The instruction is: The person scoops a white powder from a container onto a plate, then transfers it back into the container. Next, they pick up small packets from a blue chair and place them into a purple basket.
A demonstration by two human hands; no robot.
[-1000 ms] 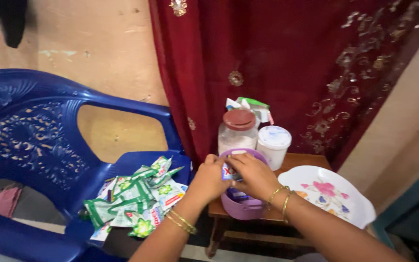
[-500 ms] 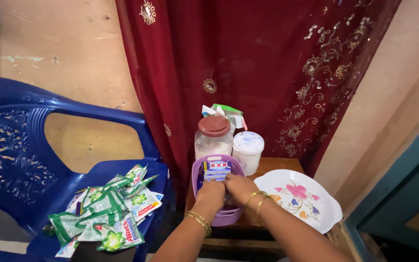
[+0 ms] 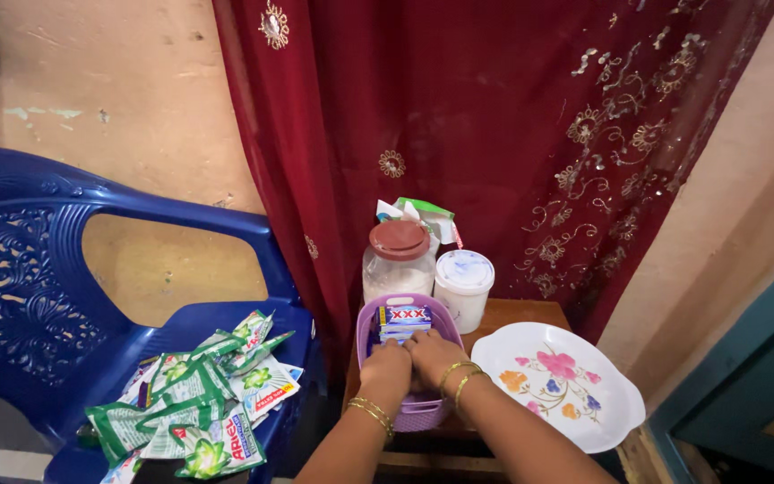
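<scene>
A small purple plastic basket (image 3: 371, 319) stands on a wooden stool (image 3: 520, 312). Blue-and-white soap bars (image 3: 404, 320) stand upright at its far end. My left hand (image 3: 387, 366) and my right hand (image 3: 434, 356) are both down inside the basket, side by side, fingers bent on the packets there. What the fingertips grip is hidden. Gold bangles are on both wrists.
Behind the basket stand a clear jar with a brown lid (image 3: 397, 258) and a white tub (image 3: 462, 285). A white flowered plate (image 3: 559, 382) lies at the stool's right. Several green detergent sachets (image 3: 197, 401) lie on a blue plastic chair (image 3: 64, 278). A red curtain (image 3: 485, 125) hangs behind.
A second ago both hands held a packet above the basket's rim; they have gone down into the basket. The view has shifted slightly.
</scene>
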